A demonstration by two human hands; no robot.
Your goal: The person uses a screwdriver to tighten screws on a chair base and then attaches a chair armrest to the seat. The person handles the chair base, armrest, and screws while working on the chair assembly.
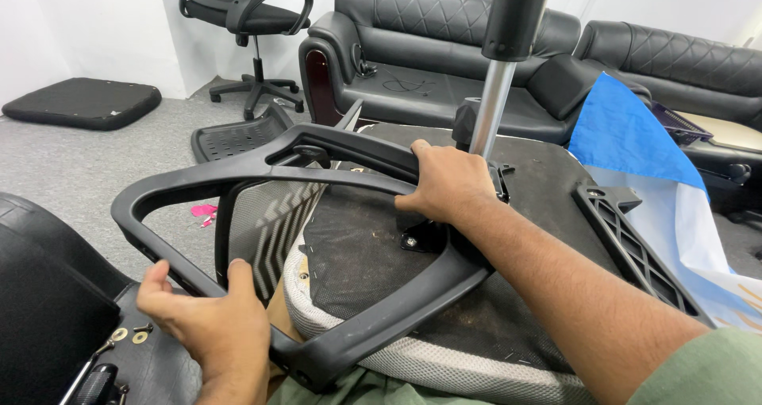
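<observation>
A grey carpet is covering the floor of a room where two black leather sofas are standing along the far wall, with a finished office chair and a loose black cushion lying near the white wall. A blue and white cloth is draped at the right.

An upturned chair seat is lying across the person's lap, its black fabric underside facing up and its grey mesh edge showing along the near side. A shiny metal post is rising from the middle of it. A black plastic armrest frame, shaped like a big loop, is resting on the seat's left side.

The left hand is curling closed around the near lower bar of the frame, thumb and fingers wrapped over it. The right hand is gripping the frame's far end where it meets the seat, just beside the post, fingers folded down over the plastic and knuckles up.

A few small screws and washers are lying on a black surface just left of the left hand. Another black plastic piece is lying along the seat's right edge.
</observation>
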